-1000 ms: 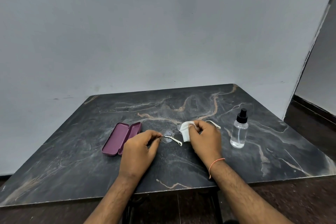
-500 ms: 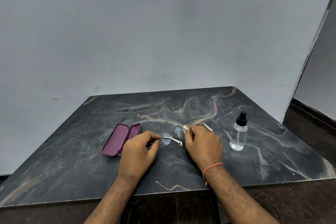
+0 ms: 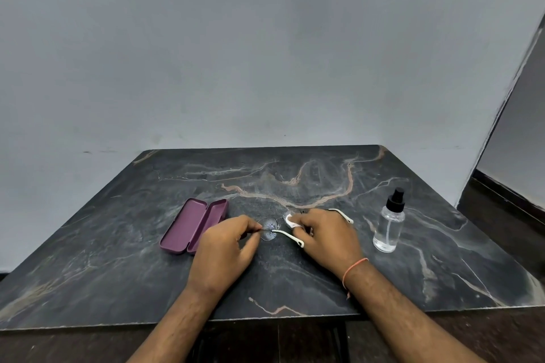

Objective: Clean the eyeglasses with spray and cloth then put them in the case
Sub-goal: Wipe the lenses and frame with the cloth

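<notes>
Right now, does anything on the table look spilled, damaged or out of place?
Nothing stands out. The spray bottle stands upright, the case lies open, and both hands hold the eyeglasses.

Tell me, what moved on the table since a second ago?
The white cloth got bunched up: a second ago a big fold stuck out, now only a small bit shows under the right hand on the eyeglasses. The left hand kept its grip on the frame. The purple case stayed open and the spray bottle stayed put.
</notes>
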{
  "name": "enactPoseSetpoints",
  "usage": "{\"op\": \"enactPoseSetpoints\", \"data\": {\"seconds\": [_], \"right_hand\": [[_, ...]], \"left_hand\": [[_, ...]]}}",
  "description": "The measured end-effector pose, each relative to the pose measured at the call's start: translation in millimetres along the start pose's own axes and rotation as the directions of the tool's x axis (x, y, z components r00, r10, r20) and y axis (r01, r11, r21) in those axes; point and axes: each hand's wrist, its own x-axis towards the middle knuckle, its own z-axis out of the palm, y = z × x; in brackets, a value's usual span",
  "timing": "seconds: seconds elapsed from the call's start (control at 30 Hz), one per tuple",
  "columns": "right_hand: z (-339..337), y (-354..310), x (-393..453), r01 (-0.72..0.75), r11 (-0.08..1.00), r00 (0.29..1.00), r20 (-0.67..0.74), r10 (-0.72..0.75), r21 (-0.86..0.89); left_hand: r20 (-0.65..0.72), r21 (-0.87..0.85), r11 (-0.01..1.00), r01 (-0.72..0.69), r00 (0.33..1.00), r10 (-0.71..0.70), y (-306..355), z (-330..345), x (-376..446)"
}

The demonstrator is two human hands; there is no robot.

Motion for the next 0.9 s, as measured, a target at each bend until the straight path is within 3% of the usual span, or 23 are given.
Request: {"op": "enactPoseSetpoints", "data": {"seconds": [0.23,0.37,0.57,0.73,0.9], "right_hand": [[4.3,1.6,4.2,-0.071,0.997,0.995,-0.076,0.068,-0.041],[1.1,-1.0,0.1,-0.023,0.999,1.0,-0.018,0.024,0.041],[2.4,0.2,3.1,-0.114,0.993,0.992,-0.061,0.111,-0.043],[0.0,-1.3,-0.6,-0.031,0.997,0.999,-0.03,0.033,0.069],[2.9,1.9,3.5,-0.116,0.993,0.992,-0.048,0.117,0.015]], "left_hand": [[0.03,0.01,0.999,-0.033,0.999,0.033,0.7,0.3,-0.9],[0.019,0.017,0.999,-0.029,0.999,0.029,0.4,-0.3,-1.0],[0.026,0.019,0.999,-0.041,0.999,0.041,0.8,0.4,-1.1],[0.022,0.035,0.998,-0.048,0.999,0.047,1.3,0.1,-0.8],[0.023,0.033,0.998,-0.052,0.998,0.051,0.1,1.4,-1.2]]}}
